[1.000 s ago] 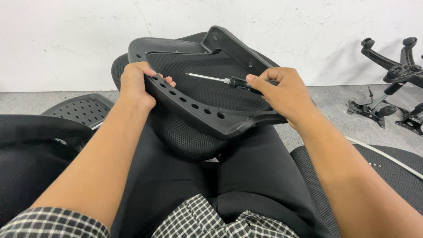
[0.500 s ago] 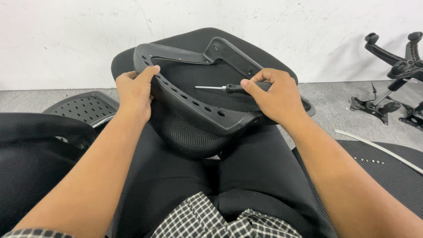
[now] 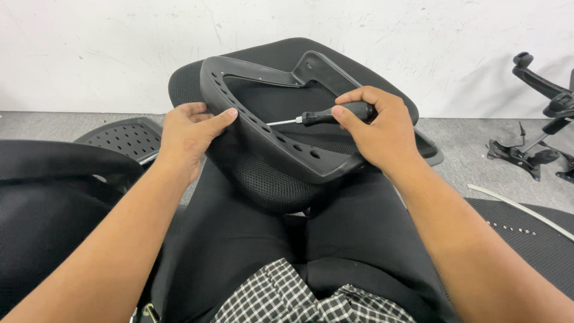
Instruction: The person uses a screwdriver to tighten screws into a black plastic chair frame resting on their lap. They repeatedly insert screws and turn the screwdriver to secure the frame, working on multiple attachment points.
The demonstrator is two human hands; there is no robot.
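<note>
Right hand (image 3: 382, 134) closed round a screwdriver (image 3: 326, 115) by its black handle, steel shaft pointing left toward the inner wall of the frame (image 3: 287, 149). Left hand (image 3: 188, 134) clamped on the frame's left rim, thumb laid along the top edge, fingers tucked behind. Frame propped on the lap, tilted up toward the far wall: black moulded plastic, probably stiff and light for its bulk, matte rather than slippery, with a row of holes along the near rim; best held at that thick rim, not by the mesh (image 3: 269, 182) under it, which looks soft and yielding. Seat cushion (image 3: 287, 54) just behind. Perforated panel (image 3: 122, 137) on the floor at left; chair base (image 3: 538, 119) well apart at far right. No containers in view.
</note>
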